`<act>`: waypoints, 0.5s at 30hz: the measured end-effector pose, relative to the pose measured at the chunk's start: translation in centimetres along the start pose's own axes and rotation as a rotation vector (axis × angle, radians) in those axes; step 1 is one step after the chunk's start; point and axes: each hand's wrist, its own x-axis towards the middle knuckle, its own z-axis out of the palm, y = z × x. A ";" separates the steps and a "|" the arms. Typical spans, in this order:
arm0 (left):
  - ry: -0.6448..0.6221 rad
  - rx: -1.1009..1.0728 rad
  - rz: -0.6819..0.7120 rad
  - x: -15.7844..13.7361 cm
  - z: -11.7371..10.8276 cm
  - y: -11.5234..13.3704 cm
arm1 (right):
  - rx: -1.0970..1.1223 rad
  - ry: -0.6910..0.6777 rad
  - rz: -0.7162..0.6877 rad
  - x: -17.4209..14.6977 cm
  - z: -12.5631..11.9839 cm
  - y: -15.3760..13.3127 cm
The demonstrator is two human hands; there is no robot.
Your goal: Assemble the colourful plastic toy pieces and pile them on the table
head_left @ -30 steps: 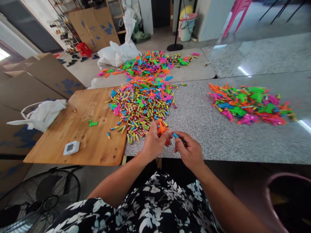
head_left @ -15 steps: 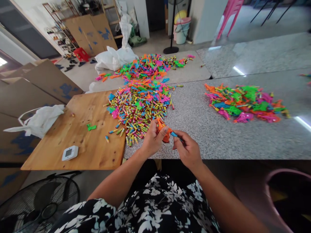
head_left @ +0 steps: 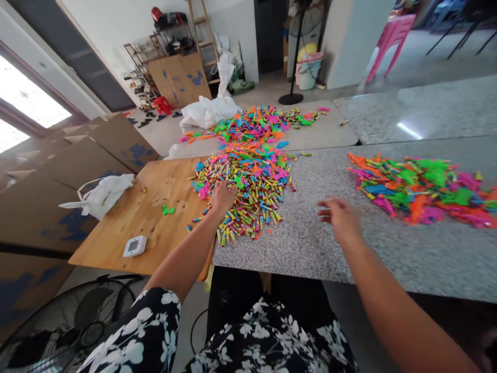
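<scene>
My left hand [head_left: 223,199] reaches down onto the left side of a heap of small tubes in colourful wrappers [head_left: 252,204]. Its fingers bend into the heap and their tips are hidden, so I cannot tell if it grips anything. Over the speckled stone tabletop [head_left: 306,238], my right hand [head_left: 341,220] is slightly blurred, with its fingers apart and nothing seen in them. To its right lies a pile of bright gun-shaped plastic toys [head_left: 423,189] mixed with tubes. More toys in orange, green, pink and blue [head_left: 252,124] cover the far end of the heap.
On the left, a wooden board [head_left: 155,181] bears a green toy piece [head_left: 167,210], a small white device with a screen [head_left: 135,246] and a white plastic bag [head_left: 103,197]. Cardboard boxes [head_left: 77,171] stand beyond it. A black fan [head_left: 85,316] is below the board.
My hands held an orange toy and a blue-ended tube together before; now they are apart. The left has moved onto the heap, the right towards the right-hand pile. The view has shifted.
</scene>
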 end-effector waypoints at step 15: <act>-0.055 -0.319 0.080 1.8 0.4 2.3 | -0.834 -0.437 -0.164 -3.7 9.8 3.8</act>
